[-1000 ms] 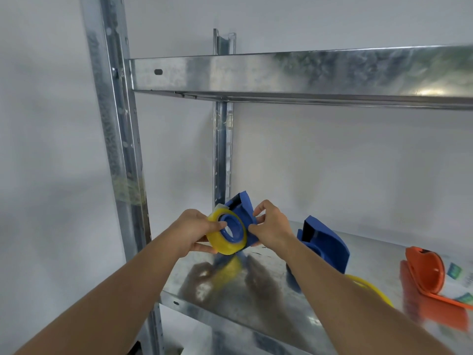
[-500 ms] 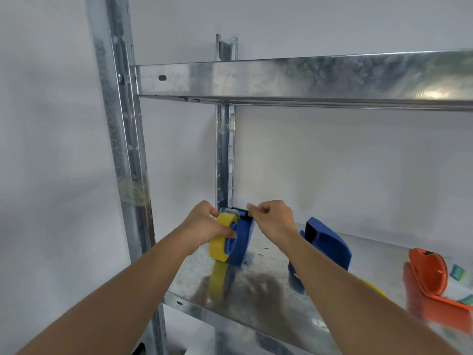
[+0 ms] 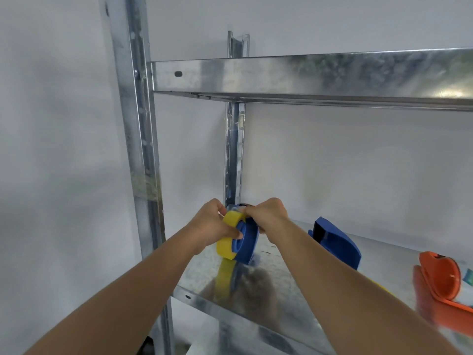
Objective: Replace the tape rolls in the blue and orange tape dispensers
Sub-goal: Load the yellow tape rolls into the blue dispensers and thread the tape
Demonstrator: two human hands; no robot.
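Observation:
A yellow tape roll (image 3: 225,242) sits on the hub of a blue dispenser half (image 3: 247,244), held upright just above the metal shelf (image 3: 279,298). My left hand (image 3: 210,224) grips the roll and hub from the left. My right hand (image 3: 268,213) pinches at the top of the blue part, near its toothed edge. The other blue dispenser piece (image 3: 335,243) lies on the shelf to the right. An orange dispenser (image 3: 440,280) lies at the far right, partly cut off by the frame edge.
An upper shelf beam (image 3: 307,73) crosses above the hands. Steel uprights stand at the left front (image 3: 138,149) and at the back (image 3: 234,149). A yellow edge (image 3: 384,286) peeks out behind my right forearm. The white wall is close behind.
The roll and blue half have turned from face-on to edge-on and dropped slightly toward the shelf. My right hand has shifted from the part's side to its top.

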